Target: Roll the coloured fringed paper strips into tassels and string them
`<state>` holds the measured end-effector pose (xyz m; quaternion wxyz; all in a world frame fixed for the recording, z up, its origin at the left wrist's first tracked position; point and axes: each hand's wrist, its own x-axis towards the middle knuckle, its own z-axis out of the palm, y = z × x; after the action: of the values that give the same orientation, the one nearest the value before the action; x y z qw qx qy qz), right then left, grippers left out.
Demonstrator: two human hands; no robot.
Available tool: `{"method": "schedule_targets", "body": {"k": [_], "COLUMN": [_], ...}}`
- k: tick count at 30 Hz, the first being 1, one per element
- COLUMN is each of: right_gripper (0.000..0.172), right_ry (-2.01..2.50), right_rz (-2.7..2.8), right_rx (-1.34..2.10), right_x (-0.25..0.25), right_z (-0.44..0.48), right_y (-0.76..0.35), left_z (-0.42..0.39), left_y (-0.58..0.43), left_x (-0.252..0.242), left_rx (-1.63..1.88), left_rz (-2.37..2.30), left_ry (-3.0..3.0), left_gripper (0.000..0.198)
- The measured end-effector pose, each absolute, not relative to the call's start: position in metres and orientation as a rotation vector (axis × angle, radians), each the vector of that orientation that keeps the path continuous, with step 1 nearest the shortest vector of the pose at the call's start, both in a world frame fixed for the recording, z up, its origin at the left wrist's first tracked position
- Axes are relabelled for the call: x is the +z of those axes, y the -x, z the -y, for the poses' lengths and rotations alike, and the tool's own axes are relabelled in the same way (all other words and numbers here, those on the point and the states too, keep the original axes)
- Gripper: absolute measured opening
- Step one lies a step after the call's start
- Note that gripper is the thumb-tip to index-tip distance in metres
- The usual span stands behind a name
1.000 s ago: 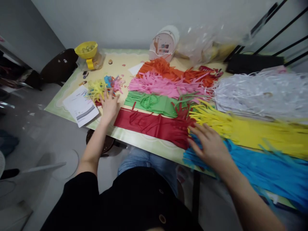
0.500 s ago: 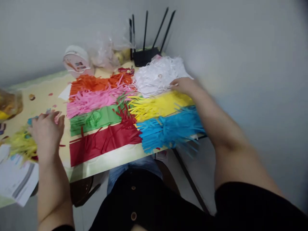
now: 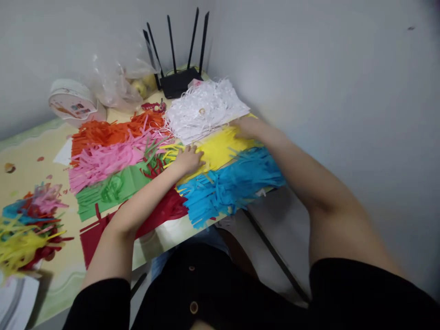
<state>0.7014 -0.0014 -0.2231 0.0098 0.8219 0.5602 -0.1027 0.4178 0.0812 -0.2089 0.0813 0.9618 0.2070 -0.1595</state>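
My left hand point(image 3: 190, 159) reaches across to the fringed yellow paper point(image 3: 218, 147), its fingers slightly spread on the left end of the strips. At the right end of that paper is my right hand point(image 3: 248, 127), smeared by motion, so its fingers are hard to make out. Shredded white paper point(image 3: 206, 107) lies just behind the yellow, and fringed blue paper point(image 3: 230, 176) in front of it. To the left, orange point(image 3: 117, 130), pink point(image 3: 113, 153), green point(image 3: 113, 185) and dark red point(image 3: 165, 213) papers lie in rows, the red partly hidden by my left forearm.
A black router point(image 3: 180, 82) with upright antennas stands in the back corner. Beside it are a clear plastic bag point(image 3: 117, 82) with fruit and a pinkish-white case point(image 3: 77, 101). Mixed coloured strips point(image 3: 30, 224) pile up at the left of the table point(image 3: 20, 158), near printed sheets point(image 3: 20, 300).
My left hand has left the mixed strips and moved right onto the yellow paper. My right hand has shifted slightly from the white paper's edge to the yellow. The view has turned rightward.
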Motion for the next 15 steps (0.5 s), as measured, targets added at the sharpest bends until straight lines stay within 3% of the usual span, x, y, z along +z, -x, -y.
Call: {"method": "schedule_targets", "body": {"k": [3,8,11,15], "right_gripper": [0.067,0.041,0.04,0.039], "right_ry": [-2.695,-2.677,-2.472,-2.532], "right_rz": [-1.703,-2.004,-2.21,-2.155], "right_rx": [-0.205,-0.264,-0.387,-0.348], "right_x": [-0.217,-0.228,-0.247,-0.249], "right_z": [0.04,0.112,0.137,0.146], "right_y": [-0.715,-0.676,-0.639,-0.622], "left_z": [-0.077,-0.046,-0.022,-0.008], "left_y": [-0.423,-0.453,-0.469,-0.474], "left_x": [-0.205,-0.186,-0.193,-0.21], "left_rx": [-0.451,-0.247,-0.376,-0.386], "left_rz": [-0.645,-0.43,-0.417,-0.568], "left_ry": [-2.928,-3.036,-3.005,-3.0], "left_gripper": [0.05,0.038,0.038,0.044]}}
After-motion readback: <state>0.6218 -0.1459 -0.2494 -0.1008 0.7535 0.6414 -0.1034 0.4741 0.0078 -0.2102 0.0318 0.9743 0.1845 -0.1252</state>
